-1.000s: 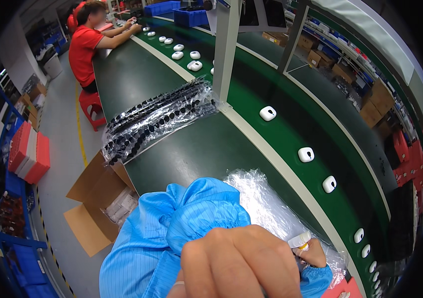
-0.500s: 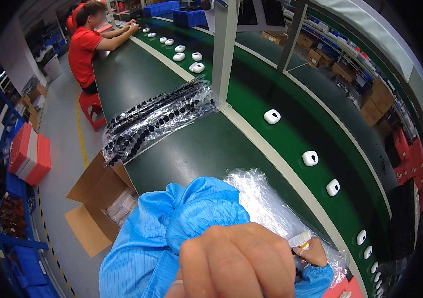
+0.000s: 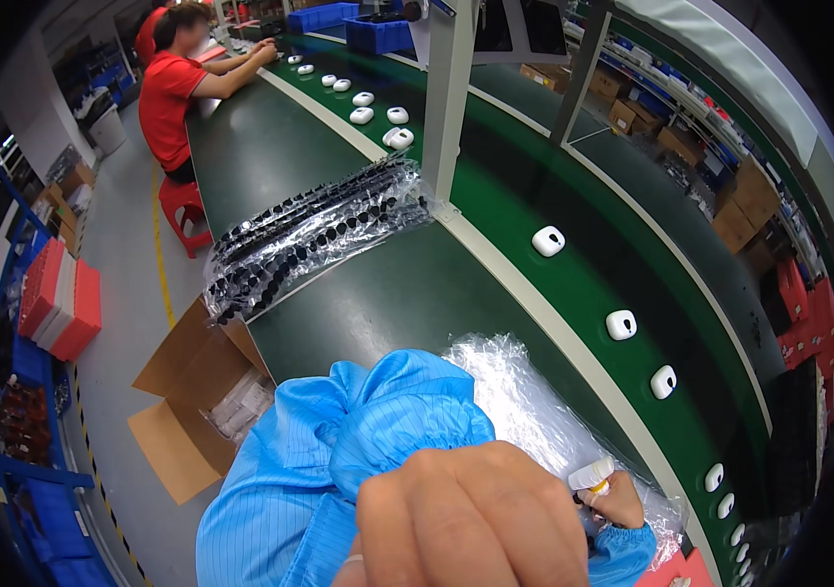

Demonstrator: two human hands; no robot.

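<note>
My left hand (image 3: pixel 471 514) fills the lower middle, very close, its knuckles up and fingers curled. The fingertips are out of sight, so whatever they may hold is hidden. At the lower right, my right hand (image 3: pixel 620 501) is closed around a small white piece with a yellow band (image 3: pixel 591 475). Crumpled clear plastic film (image 3: pixel 519 391) lies on the dark green table beside both hands. Beyond it runs a green conveyor belt (image 3: pixel 505 210) carrying rounded white cases (image 3: pixel 621 325), each with a dark opening, spaced along it.
Strips of black parts in clear plastic (image 3: pixel 314 235) lie across the table. An open cardboard box (image 3: pixel 182 391) stands at its left edge. A metal post (image 3: pixel 446 108) rises beside the belt. A person in red (image 3: pixel 170 98) sits at the far left, hands at the table's edge.
The white cases on the belt have shifted slightly nearer and to the right. Both my hands stay almost where they were, with the white piece still in the right one.
</note>
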